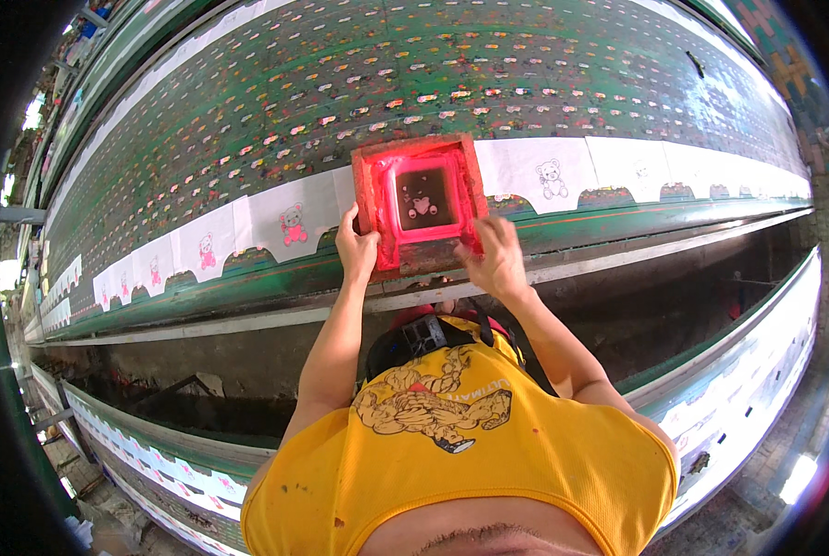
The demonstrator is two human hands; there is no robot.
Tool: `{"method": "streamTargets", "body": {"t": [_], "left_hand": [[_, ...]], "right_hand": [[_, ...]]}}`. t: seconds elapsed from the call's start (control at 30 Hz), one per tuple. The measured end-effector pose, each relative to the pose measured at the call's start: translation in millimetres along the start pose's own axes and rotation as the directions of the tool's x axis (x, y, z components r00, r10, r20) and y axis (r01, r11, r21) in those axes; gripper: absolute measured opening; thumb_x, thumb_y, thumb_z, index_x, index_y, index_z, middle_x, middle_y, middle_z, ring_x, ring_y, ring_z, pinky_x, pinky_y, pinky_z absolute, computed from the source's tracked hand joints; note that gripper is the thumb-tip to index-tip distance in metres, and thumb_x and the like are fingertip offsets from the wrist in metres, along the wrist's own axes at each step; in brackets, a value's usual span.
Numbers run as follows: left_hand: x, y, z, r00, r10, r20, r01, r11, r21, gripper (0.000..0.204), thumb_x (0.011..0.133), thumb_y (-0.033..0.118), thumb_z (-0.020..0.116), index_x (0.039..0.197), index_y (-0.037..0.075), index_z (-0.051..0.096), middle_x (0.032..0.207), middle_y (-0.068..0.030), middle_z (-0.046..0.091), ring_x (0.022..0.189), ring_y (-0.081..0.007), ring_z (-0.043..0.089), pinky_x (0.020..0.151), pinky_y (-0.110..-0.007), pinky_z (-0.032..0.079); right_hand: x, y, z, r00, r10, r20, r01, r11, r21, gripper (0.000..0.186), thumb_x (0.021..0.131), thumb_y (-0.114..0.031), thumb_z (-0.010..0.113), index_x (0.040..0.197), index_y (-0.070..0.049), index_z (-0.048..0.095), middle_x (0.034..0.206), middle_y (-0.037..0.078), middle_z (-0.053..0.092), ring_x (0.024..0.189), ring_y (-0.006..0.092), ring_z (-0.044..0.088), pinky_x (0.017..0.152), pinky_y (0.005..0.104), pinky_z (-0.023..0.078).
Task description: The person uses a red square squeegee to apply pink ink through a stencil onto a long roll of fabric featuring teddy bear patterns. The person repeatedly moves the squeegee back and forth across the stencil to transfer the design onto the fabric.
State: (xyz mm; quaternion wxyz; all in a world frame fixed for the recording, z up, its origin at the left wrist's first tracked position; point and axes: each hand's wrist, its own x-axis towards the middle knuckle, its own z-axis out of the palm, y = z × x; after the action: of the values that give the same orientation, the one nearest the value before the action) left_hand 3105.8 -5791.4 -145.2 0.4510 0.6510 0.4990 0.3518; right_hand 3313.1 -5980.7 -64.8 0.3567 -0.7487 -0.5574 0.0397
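A square screen printing frame (pixel 366 181), crusted with red and bright pink ink, lies over the row of white cloth pieces. Its dark mesh window (pixel 421 197) shows a small bear-shaped pattern. My left hand (pixel 356 246) grips the frame's lower left side, thumb on the near edge. At the lower right corner, my right hand (pixel 498 259) has its fingers curled on the frame's side, slightly blurred. Left of the frame, a cloth piece (pixel 264 222) carries a bear with pink filled in. On its right, another cloth piece (pixel 530 167) bears only a dark outline bear.
The long green printing table (pixel 414 83) is speckled with rows of coloured ink marks. A pale rail (pixel 275 318) runs along its near edge. Behind me stands a second table (pixel 748 371) with more white pieces. A small black device (pixel 421 335) hangs at my waist.
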Motion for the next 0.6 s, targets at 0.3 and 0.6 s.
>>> {"method": "streamTargets", "body": {"t": [0.3, 0.6], "left_hand": [[1, 9, -1, 0.999, -0.034, 0.026, 0.033, 0.999, 0.018, 0.066, 0.072, -0.011, 0.064, 0.137, -0.007, 0.056, 0.136, -0.0256, 0.063, 0.119, -0.0292, 0.066, 0.099, -0.036, 0.052], [3, -4, 1, 0.994, -0.099, 0.046, 0.097, 0.994, 0.044, 0.065, 0.071, -0.004, 0.067, 0.135, -0.007, 0.057, 0.132, -0.0264, 0.064, 0.123, -0.035, 0.064, 0.104, -0.038, 0.048]], "right_hand": [[6, -11, 47, 0.931, -0.274, 0.242, 0.279, 0.96, 0.013, 0.041, 0.07, -0.002, 0.069, 0.111, 0.001, 0.065, 0.112, 0.016, 0.062, 0.11, 0.0355, 0.06, 0.096, 0.0445, 0.052], [84, 21, 84, 0.942, -0.333, 0.038, 0.335, 0.939, -0.072, 0.025, 0.075, 0.001, 0.062, 0.1, -0.001, 0.065, 0.107, 0.015, 0.067, 0.103, 0.0348, 0.064, 0.091, 0.0437, 0.055]]}}
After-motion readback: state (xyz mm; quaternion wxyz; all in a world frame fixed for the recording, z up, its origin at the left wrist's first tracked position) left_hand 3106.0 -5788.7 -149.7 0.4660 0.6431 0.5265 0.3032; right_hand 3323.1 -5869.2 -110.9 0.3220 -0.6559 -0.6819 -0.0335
